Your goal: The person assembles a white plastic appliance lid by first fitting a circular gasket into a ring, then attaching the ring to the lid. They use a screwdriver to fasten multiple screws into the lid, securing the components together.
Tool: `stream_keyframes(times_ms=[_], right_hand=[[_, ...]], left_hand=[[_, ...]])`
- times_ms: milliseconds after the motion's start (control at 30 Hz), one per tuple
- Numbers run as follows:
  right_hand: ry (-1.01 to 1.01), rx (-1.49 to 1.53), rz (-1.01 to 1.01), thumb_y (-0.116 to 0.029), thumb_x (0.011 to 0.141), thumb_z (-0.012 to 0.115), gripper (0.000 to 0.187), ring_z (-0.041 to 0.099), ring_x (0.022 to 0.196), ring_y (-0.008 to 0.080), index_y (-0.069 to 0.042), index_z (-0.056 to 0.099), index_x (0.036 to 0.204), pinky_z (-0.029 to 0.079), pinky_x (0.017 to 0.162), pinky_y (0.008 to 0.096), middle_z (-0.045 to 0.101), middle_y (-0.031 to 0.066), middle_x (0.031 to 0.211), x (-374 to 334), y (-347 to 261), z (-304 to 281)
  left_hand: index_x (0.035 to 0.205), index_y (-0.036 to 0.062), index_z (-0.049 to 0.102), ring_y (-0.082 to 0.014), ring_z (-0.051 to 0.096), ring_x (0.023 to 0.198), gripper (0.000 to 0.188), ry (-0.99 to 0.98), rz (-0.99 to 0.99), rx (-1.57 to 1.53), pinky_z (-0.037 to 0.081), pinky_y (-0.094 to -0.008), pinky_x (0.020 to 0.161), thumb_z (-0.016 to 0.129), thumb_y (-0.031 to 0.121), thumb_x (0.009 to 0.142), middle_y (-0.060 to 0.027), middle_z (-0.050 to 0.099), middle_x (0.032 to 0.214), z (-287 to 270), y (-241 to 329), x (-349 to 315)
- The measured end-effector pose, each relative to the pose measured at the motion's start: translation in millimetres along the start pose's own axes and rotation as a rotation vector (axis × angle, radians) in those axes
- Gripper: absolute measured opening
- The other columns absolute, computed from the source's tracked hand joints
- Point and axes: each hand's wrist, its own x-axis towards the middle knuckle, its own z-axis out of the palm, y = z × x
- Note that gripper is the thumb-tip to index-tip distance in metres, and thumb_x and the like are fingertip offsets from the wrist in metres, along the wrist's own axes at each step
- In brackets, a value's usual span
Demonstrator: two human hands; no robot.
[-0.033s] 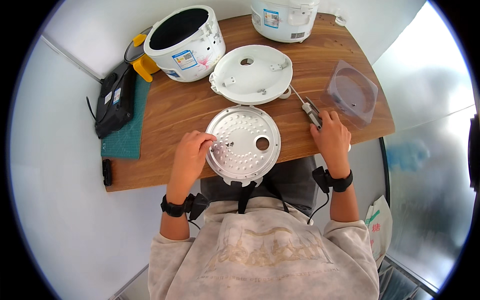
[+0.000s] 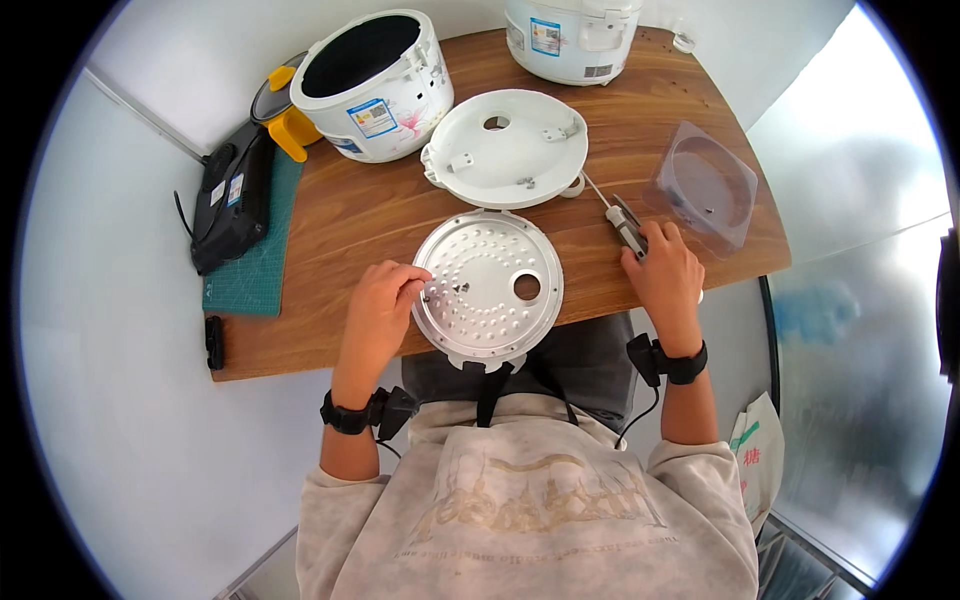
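Observation:
A round silver metal plate (image 2: pixel 487 335) with raised dimples and one hole lies at the table's front edge. A few small dark screws (image 2: pixel 462 287) rest on its left half. At the plate's left rim my left hand (image 2: pixel 378 305) is closed in a pinch; whatever sits between thumb and fingertips is too small to name. My right hand (image 2: pixel 665 275) curls over the handle end of a screwdriver (image 2: pixel 622 228), whose shaft points up and left. Beside that handle lies a dark-bladed tool (image 2: pixel 626 208), partly hidden. Beyond the plate sits a white rice cooker lid shell (image 2: pixel 500 160) with small metal parts in it.
A clear plastic box (image 2: pixel 735 190) holding small bits stands at the right. Behind are a white rice cooker body (image 2: pixel 430 110) and another white cooker (image 2: pixel 570 70). On the left, a black device (image 2: pixel 225 225) and a yellow-handled lidded container (image 2: pixel 290 130) sit near a green cutting mat (image 2: pixel 265 280).

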Motion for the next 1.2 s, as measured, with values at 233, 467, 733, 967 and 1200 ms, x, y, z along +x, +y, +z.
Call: stream_keyframes(times_ms=[233,467,733,967,1200], right_hand=[[0.096,0.264,0.064,-0.019,0.085,0.073,0.022,0.068,0.073,0.0339,-0.008,0.065,0.102,0.054,0.068,0.0431,0.069,0.0125,0.09,-4,-4,-32],[0.383,0.653,0.091,-0.01,0.091,0.067,0.016,0.069,0.067,0.0193,-0.003,0.06,0.103,0.055,0.062,0.0297,0.07,0.0121,0.083,-11,2,-61],[0.0,1.429,-0.027,-0.018,0.094,0.063,0.026,0.072,0.074,0.0207,0.001,0.052,0.109,0.059,0.067,0.0308,0.072,0.0176,0.094,-35,-33,-79],[-0.102,1.504,-0.103,-0.018,0.094,0.065,0.028,0.072,0.076,0.0213,0.001,0.051,0.109,0.059,0.068,0.031,0.072,0.0193,0.095,-30,-48,-67],[-0.115,1.457,-0.126,-0.018,0.093,0.065,0.029,0.072,0.076,0.0214,0.002,0.051,0.109,0.059,0.067,0.0311,0.071,0.0204,0.095,-30,-54,-67]], left_hand=[[0.109,-0.0012,0.072,-0.0126,0.064,0.083,0.014,-0.069,-0.145,-0.429,0.053,-0.0273,0.078,0.065,0.007,0.099,-0.0057,0.073,0.102,-14,-9,-12],[0.11,-0.0012,0.072,-0.0115,0.065,0.085,0.015,-0.148,-0.216,-0.788,0.054,-0.0259,0.08,0.066,0.004,0.098,-0.007,0.074,0.102,-16,-10,-15],[0.111,-0.0009,0.07,-0.0139,0.066,0.089,0.014,-0.239,-0.278,-1.017,0.056,-0.029,0.079,0.066,0.008,0.101,-0.0086,0.072,0.101,-1,-3,-11],[0.111,-0.0006,0.07,-0.0156,0.068,0.093,0.014,-0.239,-0.291,-1.086,0.058,-0.0294,0.078,0.067,0.009,0.102,-0.0077,0.071,0.104,1,2,-11],[0.113,-0.0006,0.07,-0.0163,0.07,0.095,0.015,-0.243,-0.3,-1.101,0.06,-0.0288,0.079,0.069,0.008,0.1,-0.0077,0.071,0.107,0,8,-13]])
